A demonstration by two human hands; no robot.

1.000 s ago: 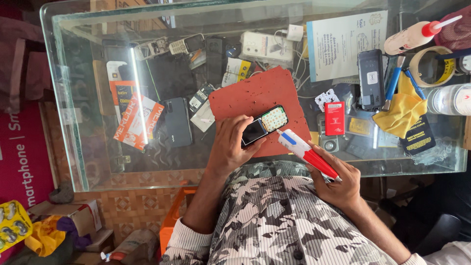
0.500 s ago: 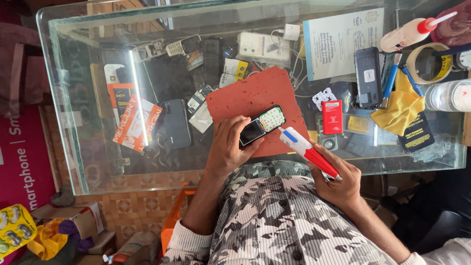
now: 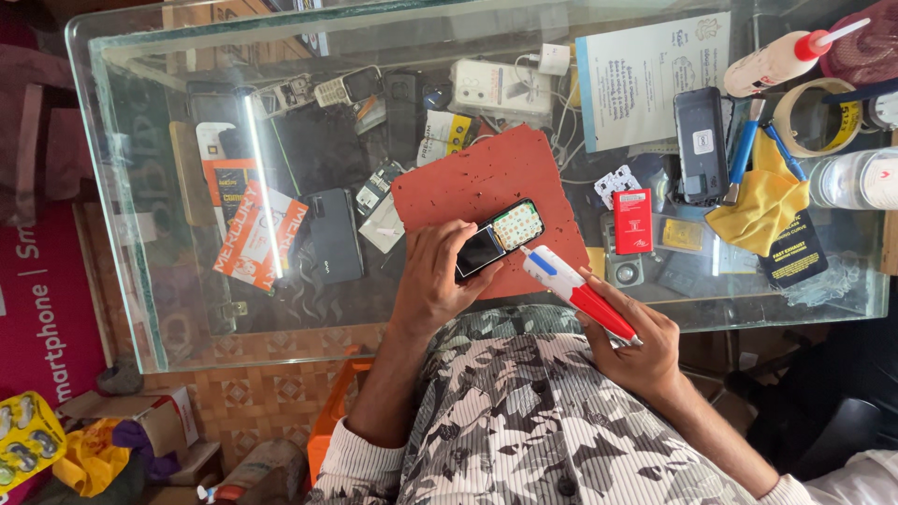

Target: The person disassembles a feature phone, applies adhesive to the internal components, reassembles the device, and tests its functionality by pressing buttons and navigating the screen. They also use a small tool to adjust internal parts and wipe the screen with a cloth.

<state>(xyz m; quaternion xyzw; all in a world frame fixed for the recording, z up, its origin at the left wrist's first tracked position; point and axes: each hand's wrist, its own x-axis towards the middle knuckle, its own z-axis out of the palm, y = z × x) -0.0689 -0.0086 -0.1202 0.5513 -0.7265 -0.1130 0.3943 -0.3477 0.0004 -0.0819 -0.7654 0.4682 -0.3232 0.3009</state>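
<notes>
The left hand (image 3: 432, 281) is grasping a small black keypad phone (image 3: 499, 238), which is lying tilted on a rust-red rectangular mat (image 3: 486, 182) on the glass counter (image 3: 168, 309). The phone is sitting at about one o'clock from that grip. The right hand (image 3: 636, 341) is clenching a red-and-white pen-shaped tool (image 3: 575, 290), its white tip pointing toward ten o'clock, just beside the phone's keypad.

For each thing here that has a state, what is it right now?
Keypad phone: screen dark, lying on the red mat, steadied by the left hand.
Red-and-white tool: gripped in the right hand, tip beside the phone.
Squeeze bottle: capped, lying down.
</notes>
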